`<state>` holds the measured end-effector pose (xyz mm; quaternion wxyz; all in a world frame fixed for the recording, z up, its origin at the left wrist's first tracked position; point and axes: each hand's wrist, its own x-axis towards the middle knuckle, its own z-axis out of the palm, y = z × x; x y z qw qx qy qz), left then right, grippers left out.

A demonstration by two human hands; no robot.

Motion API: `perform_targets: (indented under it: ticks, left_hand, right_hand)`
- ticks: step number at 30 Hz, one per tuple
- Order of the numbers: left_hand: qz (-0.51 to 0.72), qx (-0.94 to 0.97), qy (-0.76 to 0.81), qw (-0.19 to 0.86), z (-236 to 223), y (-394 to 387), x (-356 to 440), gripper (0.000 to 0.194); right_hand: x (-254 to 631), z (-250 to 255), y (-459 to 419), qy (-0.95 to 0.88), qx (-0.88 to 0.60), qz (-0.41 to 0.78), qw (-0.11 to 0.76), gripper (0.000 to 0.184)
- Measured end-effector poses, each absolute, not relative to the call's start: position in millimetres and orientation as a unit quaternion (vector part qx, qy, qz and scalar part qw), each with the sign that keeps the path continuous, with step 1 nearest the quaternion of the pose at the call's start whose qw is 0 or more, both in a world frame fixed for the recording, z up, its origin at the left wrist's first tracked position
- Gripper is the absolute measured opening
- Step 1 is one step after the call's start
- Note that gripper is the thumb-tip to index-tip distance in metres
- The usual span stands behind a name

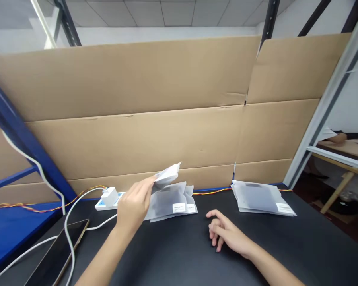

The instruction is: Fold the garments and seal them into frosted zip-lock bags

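My left hand (pixel 135 201) grips a translucent plastic bag (pixel 168 174) by its left edge and holds it up, tilted, above a small pile. In that pile, frosted bags with white labels (pixel 170 201) lie overlapping on the black tabletop (pixel 173 254). My right hand (pixel 223 232) hovers just over or rests on the table, which I cannot tell; its fingers are loosely curled, apart and hold nothing. To its right lies a second stack of labelled frosted bags (pixel 258 197), with something dark grey showing through.
A phone (pixel 59 254) lies at the left, crossed by a white cable (pixel 68 234). Behind it a white charger (pixel 109 196) sits in a power strip (pixel 100 205). A cardboard wall (pixel 167 143) closes off the back, between a blue post (pixel 32 139) and a grey post (pixel 325 107).
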<state>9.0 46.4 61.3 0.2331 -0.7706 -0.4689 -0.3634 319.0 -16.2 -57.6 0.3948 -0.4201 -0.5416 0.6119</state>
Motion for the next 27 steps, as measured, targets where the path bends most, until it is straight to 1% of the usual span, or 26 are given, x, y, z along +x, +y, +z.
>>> perform_targets:
  ticks: [4, 6, 7, 9, 13, 15, 17, 19, 21, 24, 27]
  left_hand:
    - [-0.274, -0.853, -0.385, 0.223, 17.0, 72.8, 13.8, 0.032]
    - [-0.248, -0.868, -0.38, 0.203, -5.3, 76.0, 14.3, 0.033]
    - [-0.238, -0.871, -0.384, 0.193, -14.0, 76.3, 13.6, 0.037]
    - [-0.222, -0.875, -0.393, 0.173, -24.2, 75.8, 11.4, 0.046]
    - [-0.214, -0.879, -0.398, 0.151, -21.8, 68.4, 12.5, 0.052]
    - [-0.225, -0.874, -0.399, 0.16, -17.5, 56.6, 18.7, 0.054]
    - [-0.227, -0.891, -0.366, 0.147, -15.9, 38.7, 27.4, 0.052]
    - [-0.206, -0.927, -0.297, 0.095, -17.3, 18.5, 36.2, 0.051]
    - [-0.173, -0.956, -0.235, 0.025, -20.3, 1.4, 43.1, 0.05]
    - [-0.151, -0.963, -0.215, -0.062, -23.9, -11.1, 48.4, 0.044]
    - [-0.159, -0.952, -0.236, -0.114, -24.1, -11.1, 49.8, 0.033]
  right_hand:
    - [318.9, -57.2, -16.1, -0.555, -0.415, 0.608, 0.388, 0.036]
    - [319.4, -58.7, -14.9, -0.563, -0.412, 0.605, 0.385, 0.035]
    - [319.7, -59.7, -14.2, -0.566, -0.41, 0.604, 0.383, 0.034]
    - [320.4, -61.4, -13.0, -0.572, -0.407, 0.603, 0.38, 0.033]
    - [319.8, -61.4, -12.6, -0.581, -0.42, 0.593, 0.366, 0.028]
    - [318.2, -59.5, -13.9, -0.599, -0.449, 0.553, 0.365, 0.023]
    - [316.2, -56.7, -15.8, -0.648, -0.481, 0.46, 0.371, 0.017]
    - [314.2, -53.8, -17.9, -0.704, -0.501, 0.347, 0.366, 0.015]
    - [312.7, -51.3, -19.6, -0.743, -0.506, 0.272, 0.343, 0.014]
    - [311.9, -48.7, -20.9, -0.766, -0.506, 0.246, 0.311, 0.014]
    - [312.8, -47.4, -20.6, -0.769, -0.504, 0.254, 0.301, 0.015]
